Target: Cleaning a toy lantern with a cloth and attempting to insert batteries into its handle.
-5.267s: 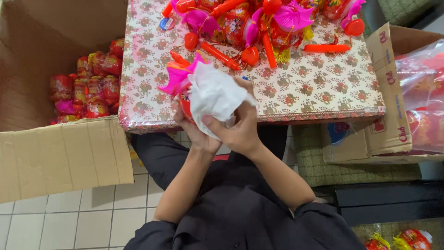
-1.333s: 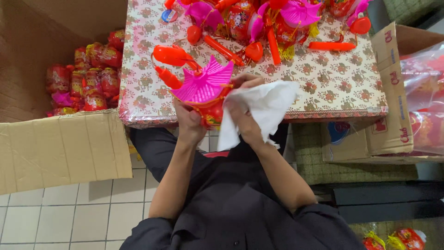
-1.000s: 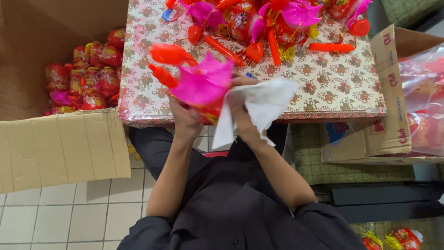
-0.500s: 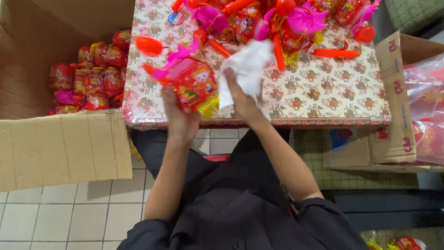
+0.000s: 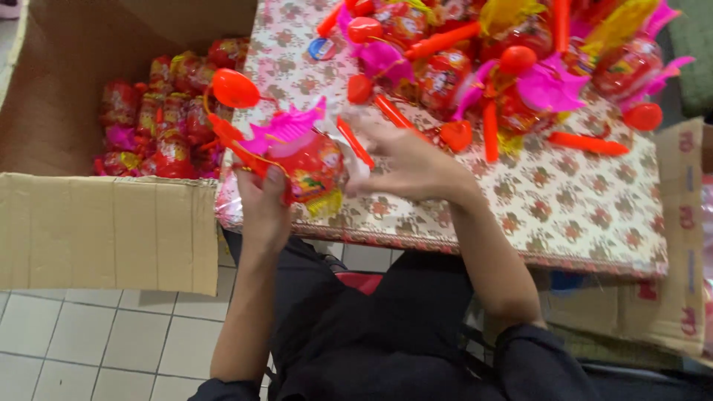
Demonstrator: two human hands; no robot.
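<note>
Toys in red and pink crowd this corner. The person's left hand (image 5: 261, 200) has its fingers wrapped shut around a red lantern toy (image 5: 293, 152) with a pink comb-like crest and a round red knob on a stalk, lifted just over the near left corner of the table (image 5: 587, 223), which wears a cloth of small rose-coloured flowers. The right hand (image 5: 407, 160) is at the toy's right side, fingers loosely spread; whether it grips anything I cannot tell, though a scrap of white shows against the palm. Farther back lies a heap of like toys (image 5: 512, 67), red bodies, pink and yellow fins, orange sticks. Left of the table stands an open brown carton (image 5: 104, 230), its flap folded toward the floor, with shiny red-wrapped packs (image 5: 160, 119) stacked inside. Another carton with red print (image 5: 679, 245) sits at the right edge.
</note>
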